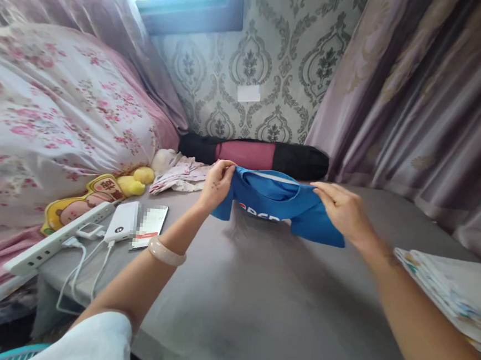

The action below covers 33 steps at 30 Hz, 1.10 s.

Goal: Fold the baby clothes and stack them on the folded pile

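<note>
Above the grey sheet [255, 314], inward of its left edge, my left hand [217, 185] and right hand [343, 211] pinched the blue shirt [278, 201] by 2 shoulders, apparently to spread it.

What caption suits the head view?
The left hand and right hand hold up a blue T-shirt by its shoulders over a gray surface.

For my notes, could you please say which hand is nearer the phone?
Left: the left hand is right of the phone; the right hand is farther, across the shirt.
</note>
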Each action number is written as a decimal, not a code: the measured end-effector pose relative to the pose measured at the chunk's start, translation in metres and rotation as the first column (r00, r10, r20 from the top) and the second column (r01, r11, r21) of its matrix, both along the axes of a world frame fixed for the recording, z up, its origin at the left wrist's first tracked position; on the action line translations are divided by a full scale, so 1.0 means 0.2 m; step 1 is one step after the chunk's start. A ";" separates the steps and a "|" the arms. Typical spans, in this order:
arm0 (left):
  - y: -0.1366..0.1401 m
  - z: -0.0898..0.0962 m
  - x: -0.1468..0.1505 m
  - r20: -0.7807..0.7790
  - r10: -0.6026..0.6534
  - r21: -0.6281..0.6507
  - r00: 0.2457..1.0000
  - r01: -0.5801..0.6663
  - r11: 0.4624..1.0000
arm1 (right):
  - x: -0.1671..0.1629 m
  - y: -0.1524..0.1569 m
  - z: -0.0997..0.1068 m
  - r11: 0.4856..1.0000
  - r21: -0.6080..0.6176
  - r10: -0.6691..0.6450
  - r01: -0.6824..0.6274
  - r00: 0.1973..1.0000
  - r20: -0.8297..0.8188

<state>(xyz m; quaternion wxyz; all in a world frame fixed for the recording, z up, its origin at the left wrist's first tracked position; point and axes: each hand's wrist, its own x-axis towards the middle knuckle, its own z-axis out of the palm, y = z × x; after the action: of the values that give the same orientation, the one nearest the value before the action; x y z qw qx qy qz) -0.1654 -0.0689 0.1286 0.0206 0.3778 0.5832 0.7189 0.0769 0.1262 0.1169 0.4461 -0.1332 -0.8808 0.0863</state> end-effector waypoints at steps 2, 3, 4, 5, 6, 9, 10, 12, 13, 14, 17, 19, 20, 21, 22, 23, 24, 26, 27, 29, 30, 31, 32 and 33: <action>-0.05 0.08 0.00 -0.101 -0.104 -0.069 0.989 0.097 0.993 | 0.07 0.00 0.15 0.999 0.043 0.009 -0.008 1.000 -0.021; -0.07 0.12 0.00 -0.140 -0.164 -0.111 0.977 0.149 0.983 | 0.10 0.00 0.23 0.998 0.061 0.005 -0.004 1.000 -0.023; -0.09 0.16 0.00 -0.168 -0.218 -0.147 0.961 0.194 0.970 | 0.13 0.00 0.30 0.997 0.081 -0.002 0.004 1.000 -0.019; -0.11 0.19 0.00 -0.184 -0.262 -0.171 0.947 0.232 0.958 | 0.16 0.00 0.36 0.994 0.104 -0.013 0.017 0.999 -0.032; -0.13 0.23 0.00 -0.188 -0.292 -0.182 0.938 0.259 0.949 | 0.19 0.00 0.42 0.993 0.112 -0.025 0.026 1.000 -0.018; -0.14 0.32 0.01 -0.142 -0.293 -0.154 0.945 0.272 0.950 | 0.24 -0.03 0.55 0.985 0.158 -0.059 0.061 0.998 -0.019; -0.13 0.34 0.01 -0.115 -0.276 -0.132 0.954 0.261 0.956 | 0.24 -0.04 0.58 0.982 0.172 -0.075 0.079 0.997 -0.029; -0.11 0.39 0.02 -0.040 -0.243 -0.095 0.969 0.238 0.967 | 0.21 -0.07 0.62 0.978 0.159 -0.127 0.134 0.990 -0.056; -0.09 0.41 0.03 0.007 -0.227 -0.079 0.974 0.227 0.971 | 0.18 -0.09 0.64 0.979 0.132 -0.150 0.158 0.986 -0.069; -0.06 0.43 0.04 0.057 -0.212 -0.058 0.976 0.215 0.975 | 0.16 -0.11 0.66 0.982 0.084 -0.160 0.167 0.984 -0.081; 0.00 0.49 0.06 0.176 -0.196 0.015 0.965 0.197 0.980 | 0.10 -0.16 0.74 0.979 -0.196 -0.080 0.055 0.989 -0.123; 0.03 0.52 0.07 0.189 -0.233 0.050 0.954 0.227 0.972 | 0.11 -0.16 0.81 0.908 -0.415 0.004 -0.058 0.991 -0.130; 0.03 0.54 0.07 0.180 -0.264 0.052 0.948 0.258 0.965 | 0.14 -0.15 0.86 0.867 -0.492 0.030 -0.084 0.993 -0.116; 0.03 0.56 0.07 0.170 -0.298 0.043 0.939 0.295 0.955 | 0.17 -0.13 0.90 0.847 -0.523 0.054 -0.097 0.994 -0.097; 0.02 0.58 0.06 0.163 -0.332 0.030 0.929 0.332 0.943 | 0.21 -0.11 0.94 0.837 -0.536 0.086 -0.114 0.993 -0.076; 0.01 0.59 0.04 0.161 -0.362 0.015 0.918 0.365 0.931 | 0.25 -0.07 0.97 0.847 -0.511 0.114 -0.146 0.989 -0.094; -0.01 0.61 0.03 0.165 -0.385 0.000 0.908 0.390 0.921 | 0.29 -0.03 1.00 0.852 -0.493 0.151 -0.173 0.985 -0.085; -0.03 0.65 -0.01 0.179 -0.406 -0.041 0.896 0.419 0.907 | 0.34 0.06 1.01 0.845 -0.513 0.163 -0.152 0.986 -0.024; -0.04 0.66 -0.02 0.181 -0.415 -0.078 0.892 0.434 0.898 | 0.34 0.10 1.00 0.829 -0.551 0.135 -0.099 0.991 0.024; -0.04 0.69 -0.06 0.163 -0.454 -0.188 0.876 0.480 0.857 | 0.33 0.19 0.97 0.770 -0.636 0.062 0.045 0.987 0.145; -0.03 0.69 -0.08 0.144 -0.484 -0.250 0.863 0.505 0.826 | 0.32 0.22 0.95 0.738 -0.667 0.052 0.106 0.976 0.212; -0.02 0.70 -0.09 0.119 -0.510 -0.306 0.852 0.520 0.797 | 0.30 0.24 0.93 0.708 -0.692 0.079 0.140 0.958 0.276; 0.00 0.70 -0.11 0.084 -0.527 -0.359 0.846 0.519 0.776 | 0.28 0.26 0.91 0.687 -0.710 0.127 0.156 0.936 0.328; 0.02 0.70 -0.12 0.037 -0.526 -0.409 0.850 0.493 0.768 | 0.27 0.26 0.89 0.674 -0.722 0.185 0.158 0.910 0.372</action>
<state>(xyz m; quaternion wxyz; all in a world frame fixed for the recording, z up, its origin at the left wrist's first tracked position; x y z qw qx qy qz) -0.1900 -0.0641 0.2686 0.2688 0.5375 0.5944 0.5343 0.1301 0.1779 0.2953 0.1555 -0.3100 -0.8447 0.4075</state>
